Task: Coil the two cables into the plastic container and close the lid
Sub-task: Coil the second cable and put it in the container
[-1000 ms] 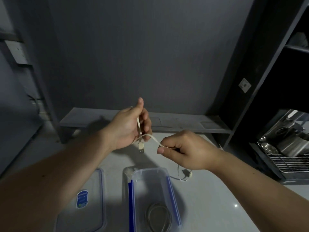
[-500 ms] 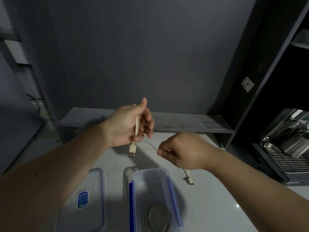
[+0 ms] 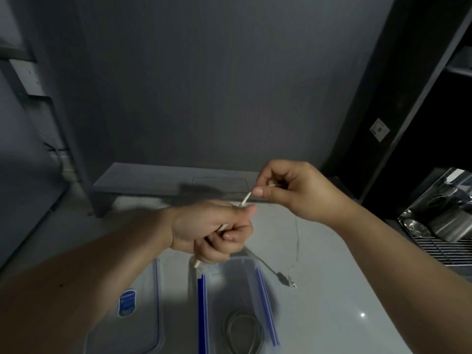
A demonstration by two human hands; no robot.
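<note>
My left hand (image 3: 217, 231) grips one end of a thin white cable (image 3: 245, 199), fingers curled round it, just above the container's far end. My right hand (image 3: 296, 190) pinches the same cable higher and to the right. From there the cable hangs down to its plug (image 3: 291, 283) on the white table. The clear plastic container (image 3: 265, 302) with blue side clips stands open below my hands. A grey cable (image 3: 242, 330) lies coiled inside it. The lid (image 3: 138, 315) with a blue sticker lies flat to the container's left.
A low grey shelf (image 3: 153, 177) runs along the back wall. At the right stands a dark shelving unit with a metal machine and drip grate (image 3: 444, 241). The white table (image 3: 332, 315) stretches right of the container.
My right hand rose up and to the right, drawing the cable out. My left hand dropped lower toward the container, with the cable end now tucked in its fist.
</note>
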